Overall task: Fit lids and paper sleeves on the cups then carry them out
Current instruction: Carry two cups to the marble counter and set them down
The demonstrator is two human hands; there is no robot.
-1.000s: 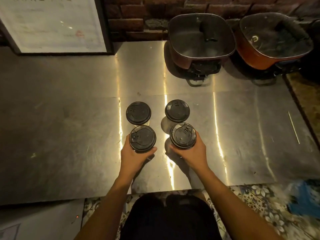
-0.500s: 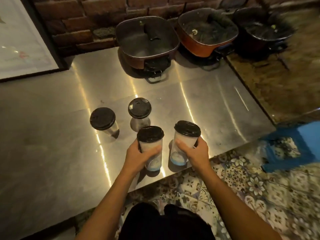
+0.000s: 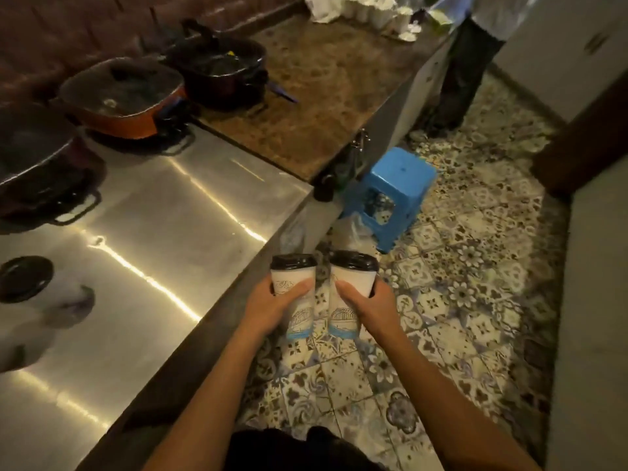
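Observation:
I hold two white paper cups with black lids in the air over the tiled floor, just past the steel counter's edge. My left hand (image 3: 272,305) grips the left cup (image 3: 295,283) round its middle. My right hand (image 3: 368,309) grips the right cup (image 3: 351,283) the same way. Both cups stand upright, close side by side, each printed with a blue bridge drawing near the base. One more lidded cup (image 3: 27,280) stays on the steel counter (image 3: 153,232) at the far left, blurred.
Three lidded electric pots (image 3: 125,96) line the back of the counter. A brown stone worktop (image 3: 323,96) continues to the right. A blue plastic stool (image 3: 390,195) stands on the patterned floor ahead. Another person's legs (image 3: 458,73) are at the far end.
Both cups have been lifted off the counter and carried right, off its edge. My view has swung right, so the floor, stool and far worktop now show.

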